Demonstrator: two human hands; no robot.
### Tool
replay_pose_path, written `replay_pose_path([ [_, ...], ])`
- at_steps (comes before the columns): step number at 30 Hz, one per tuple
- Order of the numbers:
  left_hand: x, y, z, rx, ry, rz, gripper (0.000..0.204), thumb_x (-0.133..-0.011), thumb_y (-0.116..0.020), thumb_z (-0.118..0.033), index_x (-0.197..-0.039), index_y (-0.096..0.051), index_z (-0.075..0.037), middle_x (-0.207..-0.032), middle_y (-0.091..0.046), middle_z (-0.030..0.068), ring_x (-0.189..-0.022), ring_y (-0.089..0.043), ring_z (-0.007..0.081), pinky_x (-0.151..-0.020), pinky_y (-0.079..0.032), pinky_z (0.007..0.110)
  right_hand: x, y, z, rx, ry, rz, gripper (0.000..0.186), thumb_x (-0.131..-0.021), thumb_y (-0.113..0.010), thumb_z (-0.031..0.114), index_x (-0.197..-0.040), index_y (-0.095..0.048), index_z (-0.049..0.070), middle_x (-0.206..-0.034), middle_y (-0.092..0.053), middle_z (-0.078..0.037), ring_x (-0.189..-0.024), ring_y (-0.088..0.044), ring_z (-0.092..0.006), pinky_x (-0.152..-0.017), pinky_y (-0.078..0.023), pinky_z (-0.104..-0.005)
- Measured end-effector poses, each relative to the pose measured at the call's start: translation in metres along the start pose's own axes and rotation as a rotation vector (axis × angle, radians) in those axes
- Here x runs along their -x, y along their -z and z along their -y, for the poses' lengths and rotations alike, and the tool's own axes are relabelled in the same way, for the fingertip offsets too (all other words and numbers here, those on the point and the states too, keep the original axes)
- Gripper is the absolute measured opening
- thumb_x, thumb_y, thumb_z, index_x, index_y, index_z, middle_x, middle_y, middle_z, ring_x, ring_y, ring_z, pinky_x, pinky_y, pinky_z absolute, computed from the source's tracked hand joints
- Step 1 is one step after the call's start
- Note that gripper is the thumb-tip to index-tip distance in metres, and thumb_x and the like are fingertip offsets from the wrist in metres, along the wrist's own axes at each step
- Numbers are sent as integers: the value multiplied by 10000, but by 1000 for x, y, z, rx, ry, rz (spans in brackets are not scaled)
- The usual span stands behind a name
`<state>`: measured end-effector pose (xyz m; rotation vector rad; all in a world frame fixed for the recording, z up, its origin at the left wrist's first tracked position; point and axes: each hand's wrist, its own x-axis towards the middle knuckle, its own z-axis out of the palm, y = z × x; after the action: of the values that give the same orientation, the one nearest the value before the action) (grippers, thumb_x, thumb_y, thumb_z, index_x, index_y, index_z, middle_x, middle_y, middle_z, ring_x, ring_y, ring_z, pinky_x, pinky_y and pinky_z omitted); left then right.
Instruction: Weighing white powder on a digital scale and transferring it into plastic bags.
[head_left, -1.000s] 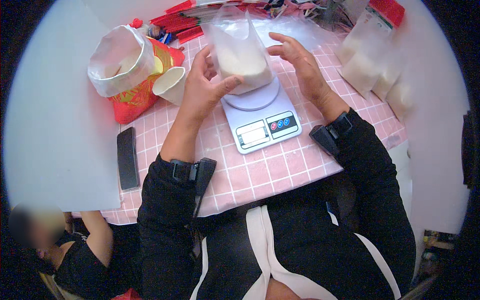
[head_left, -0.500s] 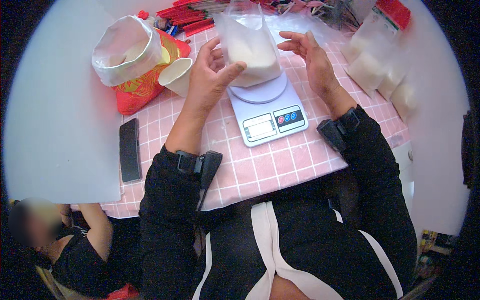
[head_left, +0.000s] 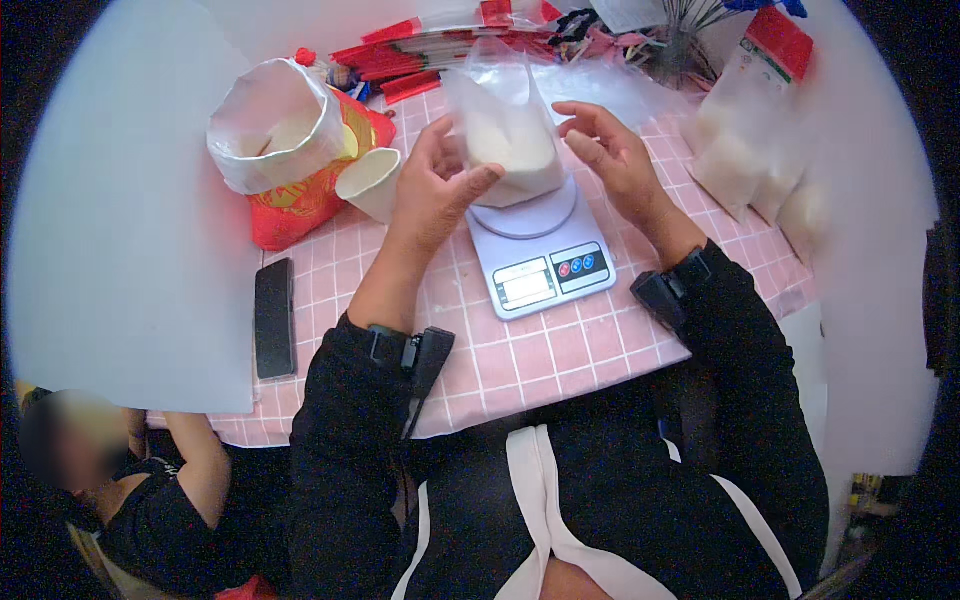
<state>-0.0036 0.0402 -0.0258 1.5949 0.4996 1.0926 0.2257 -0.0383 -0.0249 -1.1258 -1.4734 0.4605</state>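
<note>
Scale [head_left: 540,262] bag [head_left: 508,150] unmoved, hands still cupping.

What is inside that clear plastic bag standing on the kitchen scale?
The clear bag holds something white and powdery or grainy, filling its lower part. It stands on the scale, whose round plate is mostly covered. The left hand hides the bag's left side, so nothing can be told there.

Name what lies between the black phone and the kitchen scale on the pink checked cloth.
In the head view, the person's left forearm crosses between the black phone and the kitchen scale; otherwise only pink checked cloth.
</note>
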Motion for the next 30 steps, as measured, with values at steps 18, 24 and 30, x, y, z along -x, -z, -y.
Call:
replay_pose_path([
  [18,13,49,-69,-675,-31,-384,306,-813,-761,-226,-1018,-702,-6,-862,-711,103,-839,-679,162,-767,-526,289,1,0,8,15,-5,-29,331,-983,-549,297,-1231,-616,89,-1103,-639,-59,-956,-578,-148,-856,-462,-282],
  [24,23,87,-31,-1301,-70,-18,311,-774,-719,-240,-989,-713,-16,-871,-706,194,-750,-701,284,-697,-535,394,1,-2,19,-24,-74,29,422,-1012,-451,403,-1282,-579,105,-1076,-611,-45,-967,-513,-131,-841,-420,-266],
  [30,20,77,-43,-1105,185,-26,250,-770,-710,-163,-966,-712,-9,-820,-699,191,-725,-694,257,-684,-529,360,1,2,15,-31,-88,-26,363,-999,-525,318,-1232,-601,50,-1132,-641,-82,-1002,-592,-153,-881,-460,-287],
])
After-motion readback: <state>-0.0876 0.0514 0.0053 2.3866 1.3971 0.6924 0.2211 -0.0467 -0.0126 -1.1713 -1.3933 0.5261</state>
